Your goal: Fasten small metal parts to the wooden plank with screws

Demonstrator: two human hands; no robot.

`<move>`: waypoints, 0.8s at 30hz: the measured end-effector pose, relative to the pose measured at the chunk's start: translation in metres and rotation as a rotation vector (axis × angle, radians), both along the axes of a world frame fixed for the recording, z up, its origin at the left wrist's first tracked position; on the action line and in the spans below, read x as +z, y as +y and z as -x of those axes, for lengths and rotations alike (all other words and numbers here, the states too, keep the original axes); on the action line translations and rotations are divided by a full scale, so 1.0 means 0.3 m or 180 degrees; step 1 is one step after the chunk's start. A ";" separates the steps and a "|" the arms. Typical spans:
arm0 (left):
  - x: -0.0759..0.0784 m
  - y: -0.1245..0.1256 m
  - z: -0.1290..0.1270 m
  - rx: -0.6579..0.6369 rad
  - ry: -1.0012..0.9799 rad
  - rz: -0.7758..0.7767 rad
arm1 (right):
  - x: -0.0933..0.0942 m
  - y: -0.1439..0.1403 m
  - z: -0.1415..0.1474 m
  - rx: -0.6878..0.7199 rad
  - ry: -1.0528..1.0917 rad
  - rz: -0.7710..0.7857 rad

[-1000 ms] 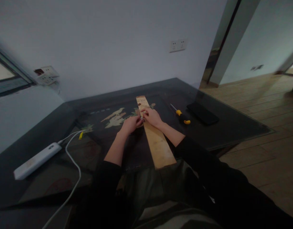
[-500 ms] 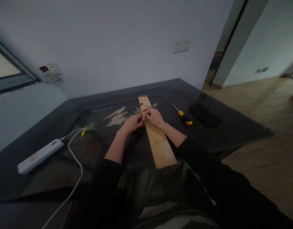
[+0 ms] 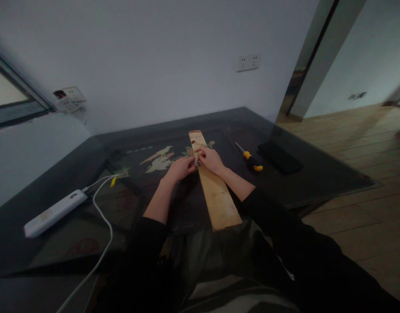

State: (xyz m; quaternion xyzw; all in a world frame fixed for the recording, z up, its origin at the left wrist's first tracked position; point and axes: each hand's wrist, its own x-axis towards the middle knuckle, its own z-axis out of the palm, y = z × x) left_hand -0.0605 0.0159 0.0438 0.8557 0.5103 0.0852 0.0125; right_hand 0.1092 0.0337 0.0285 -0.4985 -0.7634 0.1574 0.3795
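A long, narrow wooden board [image 3: 219,202] lies lengthwise on the dark table, its near end reaching the table's front edge. Around its middle sits a small shiny metal piece [image 3: 196,164], too small to make out in detail. My left hand [image 3: 183,168] comes to this piece from the left, its fingers pinched together at the board's edge. Resting over the board, my right hand [image 3: 211,160] has its fingers closed beside the same piece. Fingers partly cover what each one grips.
A screwdriver [image 3: 252,162] with a yellow and black handle lies right of the board. Beyond it is a black phone-like slab [image 3: 280,156]. On the left, a white power strip [image 3: 56,213] trails a white cable [image 3: 109,230] over the front edge of the dark table [image 3: 265,191].
Both hands stay at the same spot on the board, with only tiny shifts of the fingers. The board and the other things have not moved.
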 end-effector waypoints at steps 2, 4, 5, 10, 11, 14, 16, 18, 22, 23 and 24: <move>-0.001 0.002 0.003 -0.0039 -0.0014 0.0015 | -0.002 0.002 0.000 -0.0011 0.0008 0.0009; -0.004 0.007 0.007 -0.0078 -0.0040 -0.0002 | -0.004 0.004 0.000 -0.0017 0.0008 0.0002; -0.007 0.010 0.009 -0.0081 -0.0046 -0.0013 | -0.005 0.004 0.000 -0.0012 0.0011 -0.0006; -0.012 0.016 0.011 -0.0009 -0.0072 -0.0072 | -0.008 0.005 0.000 -0.0019 0.0017 -0.0053; -0.011 0.015 0.010 0.0017 -0.0071 -0.0093 | -0.008 0.005 0.000 -0.0022 0.0015 -0.0054; -0.007 0.011 0.007 0.0097 -0.0066 -0.0186 | -0.007 0.005 0.000 -0.0008 0.0030 -0.0031; -0.005 0.010 0.004 0.0144 -0.0083 -0.0227 | -0.006 0.004 -0.001 -0.0006 0.0024 -0.0012; -0.005 0.010 0.003 0.0167 -0.0092 -0.0209 | -0.006 0.004 -0.001 -0.0010 0.0005 -0.0011; -0.009 0.012 0.003 0.0118 -0.0160 -0.0214 | -0.005 0.003 -0.002 -0.0018 -0.0002 -0.0026; -0.010 0.013 0.004 0.0079 -0.0184 -0.0199 | -0.004 0.003 -0.002 -0.0027 -0.0003 -0.0026; -0.011 0.013 0.005 0.0034 -0.0204 -0.0165 | -0.003 0.002 -0.002 -0.0036 -0.0004 -0.0025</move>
